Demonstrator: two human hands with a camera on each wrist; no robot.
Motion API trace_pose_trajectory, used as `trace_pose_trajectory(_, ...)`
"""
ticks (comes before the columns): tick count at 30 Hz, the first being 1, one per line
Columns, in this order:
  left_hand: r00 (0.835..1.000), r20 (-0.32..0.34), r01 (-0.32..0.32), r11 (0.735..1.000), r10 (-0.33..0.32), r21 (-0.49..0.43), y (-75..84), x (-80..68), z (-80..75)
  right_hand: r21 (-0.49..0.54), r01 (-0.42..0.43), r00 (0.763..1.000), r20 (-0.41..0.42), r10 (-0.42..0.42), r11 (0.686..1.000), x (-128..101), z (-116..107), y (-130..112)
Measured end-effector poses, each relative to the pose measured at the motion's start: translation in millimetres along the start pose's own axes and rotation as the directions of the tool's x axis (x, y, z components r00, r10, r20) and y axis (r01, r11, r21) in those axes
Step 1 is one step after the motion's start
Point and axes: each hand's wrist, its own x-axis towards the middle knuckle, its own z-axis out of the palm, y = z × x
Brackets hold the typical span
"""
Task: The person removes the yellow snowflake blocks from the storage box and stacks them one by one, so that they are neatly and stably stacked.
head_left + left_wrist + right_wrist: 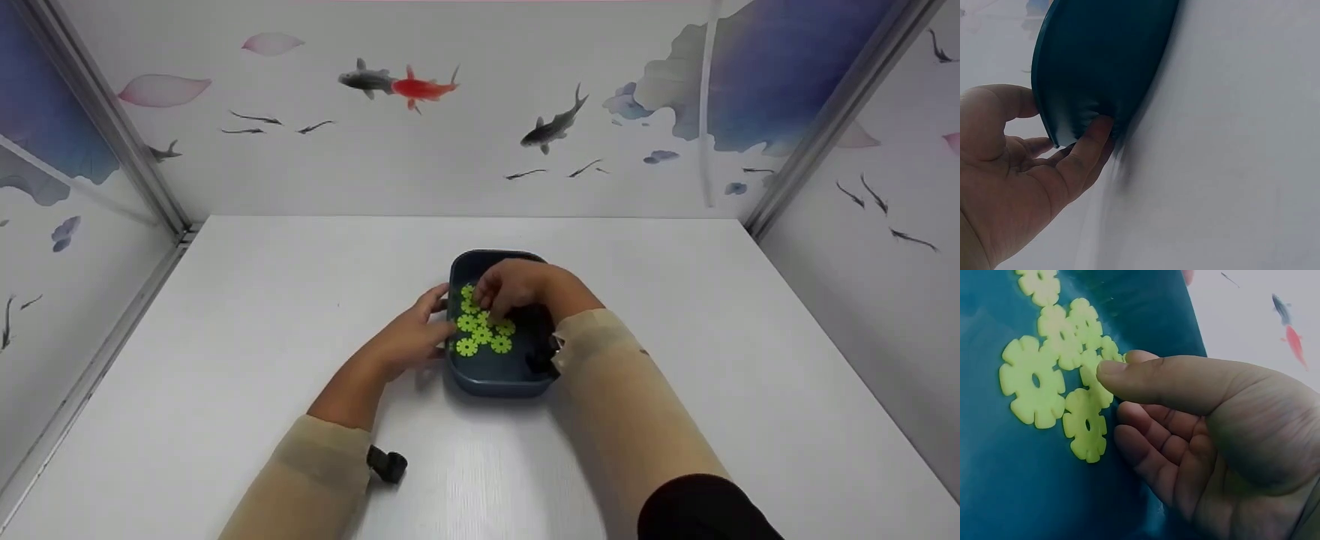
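While our left hand (409, 339) braces the dark blue tray (496, 379) at its left rim in the middle of the frame, thumb and fingers spread against the wall to keep it from sliding, our right hand (517, 289) reaches inside. Its thumb and curled fingers close on one of the yellow-green flower discs (1055, 377), which lie clustered on the tray floor.

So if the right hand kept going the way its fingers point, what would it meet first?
Probably the yellow-green flower discs in the dark blue tray: the right hand already reaches them with its fingertips, though actual contact is hard to judge.
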Motion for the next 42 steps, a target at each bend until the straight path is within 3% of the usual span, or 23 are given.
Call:
trace_pose_trajectory(14,1.000,-0.005,0.001,1.000,-0.001,0.009,2.1,-3.3,1.3,-0.119,0.026,0.999,-0.022,-0.029,0.993,5,3,1)
trace_pose_trajectory(29,1.000,0.000,-0.001,1.000,0.001,0.008,2.5,-2.9,0.0,-0.033,0.008,0.996,-0.091,-0.011,0.999,2,3,1)
trace_pose_trajectory(33,1.000,-0.011,0.011,1.000,-0.011,0.017,3.6,-3.2,0.7,0.022,0.020,0.993,-0.117,-0.017,1.000,3,2,2)
trace_pose_trajectory(36,1.000,-0.009,0.013,1.000,-0.013,0.022,3.6,-2.4,0.9,0.137,0.059,0.988,-0.147,-0.039,0.989,4,0,4)
trace_pose_trajectory(42,1.000,0.004,0.006,1.000,-0.006,0.014,1.4,-1.9,0.3,0.365,0.205,0.965,-0.228,-0.126,0.908,-3,-10,-1)
